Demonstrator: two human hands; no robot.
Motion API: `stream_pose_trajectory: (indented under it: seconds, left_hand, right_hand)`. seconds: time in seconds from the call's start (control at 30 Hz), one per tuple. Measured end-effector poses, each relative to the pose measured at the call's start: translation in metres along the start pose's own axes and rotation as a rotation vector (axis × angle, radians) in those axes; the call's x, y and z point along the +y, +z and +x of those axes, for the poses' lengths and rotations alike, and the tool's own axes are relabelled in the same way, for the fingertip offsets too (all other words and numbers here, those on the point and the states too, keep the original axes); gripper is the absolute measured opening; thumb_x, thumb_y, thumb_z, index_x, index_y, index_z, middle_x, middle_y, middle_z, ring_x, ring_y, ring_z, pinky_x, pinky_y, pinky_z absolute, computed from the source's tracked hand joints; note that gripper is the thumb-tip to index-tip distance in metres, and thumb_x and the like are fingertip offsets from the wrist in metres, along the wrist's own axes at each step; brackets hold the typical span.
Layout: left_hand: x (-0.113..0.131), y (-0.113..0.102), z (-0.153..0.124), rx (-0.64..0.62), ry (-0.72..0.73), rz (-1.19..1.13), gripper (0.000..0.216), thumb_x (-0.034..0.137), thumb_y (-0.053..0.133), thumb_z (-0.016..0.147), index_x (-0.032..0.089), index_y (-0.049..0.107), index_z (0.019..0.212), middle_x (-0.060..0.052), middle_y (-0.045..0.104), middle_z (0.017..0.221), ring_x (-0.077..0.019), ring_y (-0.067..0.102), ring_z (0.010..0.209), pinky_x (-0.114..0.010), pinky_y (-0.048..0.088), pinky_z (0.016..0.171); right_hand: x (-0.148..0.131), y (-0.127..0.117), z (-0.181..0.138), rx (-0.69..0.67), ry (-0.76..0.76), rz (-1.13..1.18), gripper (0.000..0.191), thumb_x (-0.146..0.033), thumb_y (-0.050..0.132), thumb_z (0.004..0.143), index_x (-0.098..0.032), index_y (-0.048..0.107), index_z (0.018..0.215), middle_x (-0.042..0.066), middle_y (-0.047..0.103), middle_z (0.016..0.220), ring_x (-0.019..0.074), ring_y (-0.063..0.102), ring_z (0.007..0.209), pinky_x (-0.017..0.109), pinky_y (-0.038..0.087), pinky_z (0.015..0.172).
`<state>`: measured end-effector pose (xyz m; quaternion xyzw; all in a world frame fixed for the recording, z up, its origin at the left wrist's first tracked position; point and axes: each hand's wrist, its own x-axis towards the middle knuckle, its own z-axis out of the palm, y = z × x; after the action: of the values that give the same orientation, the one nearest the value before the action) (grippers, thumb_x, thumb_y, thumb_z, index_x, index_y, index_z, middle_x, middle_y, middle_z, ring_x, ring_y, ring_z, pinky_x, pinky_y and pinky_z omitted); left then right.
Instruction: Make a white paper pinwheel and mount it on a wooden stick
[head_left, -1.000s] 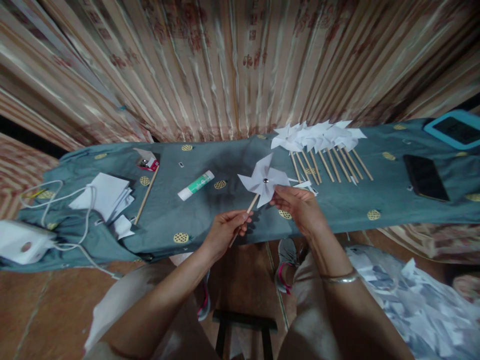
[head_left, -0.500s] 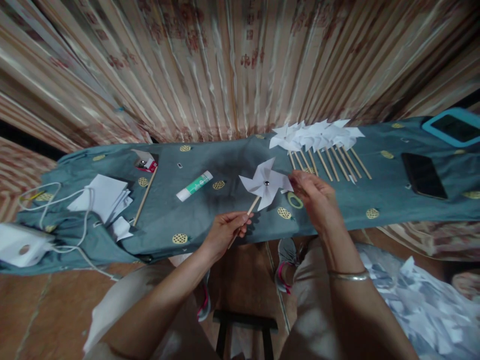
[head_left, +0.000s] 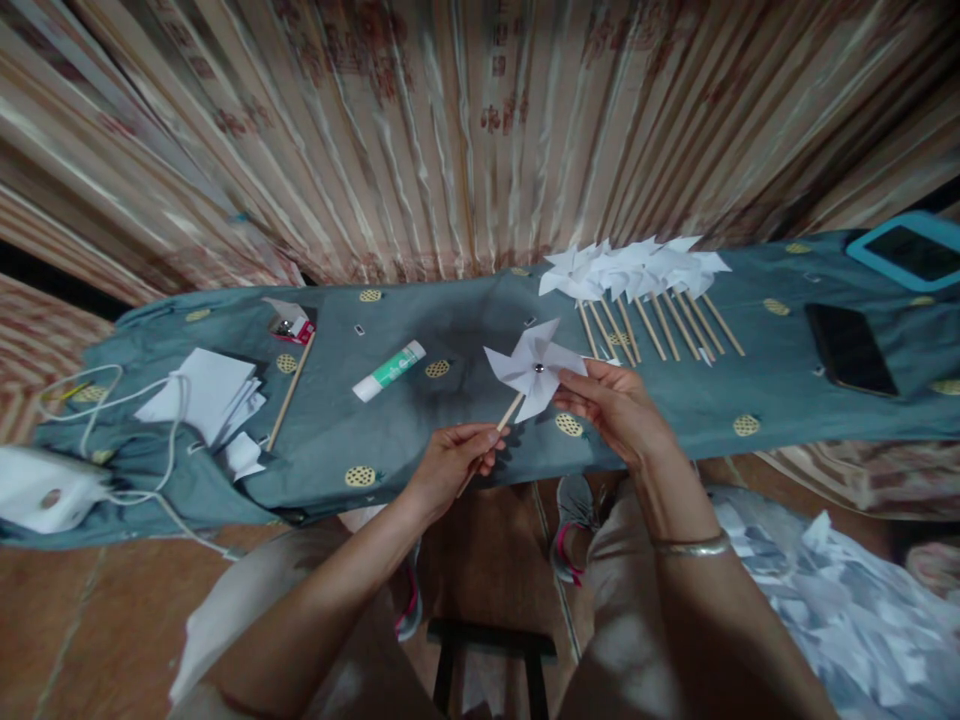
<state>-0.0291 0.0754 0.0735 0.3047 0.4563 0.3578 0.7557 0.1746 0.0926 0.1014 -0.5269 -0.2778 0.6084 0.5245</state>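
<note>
A white paper pinwheel (head_left: pixel 525 362) with a silver pin at its centre is held up over the near part of the cloth-covered table. Its wooden stick is pinched between the thumb and fingers of my left hand (head_left: pixel 459 460). My right hand (head_left: pixel 616 408) is closed on the pinwheel's right blade, thumb in front and fingers behind. Behind that hand, several finished pinwheels (head_left: pixel 637 270) lie in an overlapping row, sticks towards me. A green and white glue stick (head_left: pixel 389 371) lies to the left of the held pinwheel.
At left are a small red and white box (head_left: pixel 291 325), a loose wooden stick (head_left: pixel 291 392), white paper sheets (head_left: pixel 206 392) and a white device (head_left: pixel 49 492) with a cable. A black phone (head_left: pixel 849 350) and a blue-framed device (head_left: pixel 911 250) lie right. A bag of paper pieces (head_left: pixel 847 610) sits below.
My right hand has moved left and its fingers now sit on the pinwheel's blade, covering the green tape roll. The pinwheel has turned slightly; my left hand stays on the stick.
</note>
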Motion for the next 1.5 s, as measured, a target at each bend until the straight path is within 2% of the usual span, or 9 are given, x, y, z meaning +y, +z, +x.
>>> stream_pose_trajectory:
  seconds: [0.5,0.8,1.07,1.27,1.5]
  left_hand:
    - [0.001,0.002,-0.001,0.019,0.008,-0.001,0.04,0.042,0.089,0.051,0.013,0.079,0.077,-0.003,0.066,0.067,-0.0054,0.048,0.05,-0.021,0.033,0.048]
    - [-0.003,0.001,0.001,0.006,0.007,-0.004,0.039,0.04,0.088,0.054,0.012,0.078,0.078,-0.004,0.066,0.068,-0.0061,0.049,0.051,-0.022,0.034,0.049]
    - [-0.003,0.002,0.0,0.005,0.006,-0.001,0.038,0.041,0.088,0.054,0.013,0.078,0.078,-0.004,0.067,0.068,-0.0057,0.049,0.051,-0.021,0.035,0.049]
    - [0.0,0.005,-0.001,0.011,0.002,0.012,0.039,0.041,0.088,0.054,0.012,0.079,0.08,-0.003,0.067,0.068,-0.0056,0.049,0.051,-0.021,0.036,0.049]
    - [0.001,0.005,0.0,0.008,0.011,0.011,0.038,0.04,0.087,0.056,0.012,0.078,0.08,-0.003,0.066,0.068,-0.0054,0.049,0.052,-0.021,0.037,0.049]
  right_hand:
    - [0.005,0.008,-0.001,-0.013,-0.005,-0.047,0.035,-0.036,0.09,0.05,-0.018,0.073,0.075,0.002,0.075,0.072,0.0114,0.069,0.061,0.019,0.051,0.053]
    - [0.008,0.012,-0.001,0.006,0.008,-0.04,0.035,-0.04,0.09,0.047,-0.019,0.072,0.069,0.001,0.073,0.067,0.0122,0.065,0.058,0.023,0.05,0.056]
    - [0.012,0.013,-0.002,-0.037,-0.033,-0.066,0.032,-0.041,0.087,0.054,-0.019,0.074,0.073,0.001,0.074,0.069,0.0121,0.063,0.059,0.022,0.045,0.052]
    - [0.014,0.013,0.0,-0.033,-0.013,-0.091,0.033,-0.042,0.088,0.053,-0.019,0.074,0.072,0.002,0.074,0.068,0.0137,0.066,0.063,0.023,0.049,0.055]
    - [0.014,0.01,-0.001,-0.07,-0.016,-0.109,0.034,-0.047,0.084,0.06,-0.021,0.075,0.081,0.003,0.076,0.076,0.0135,0.068,0.068,0.022,0.053,0.057]
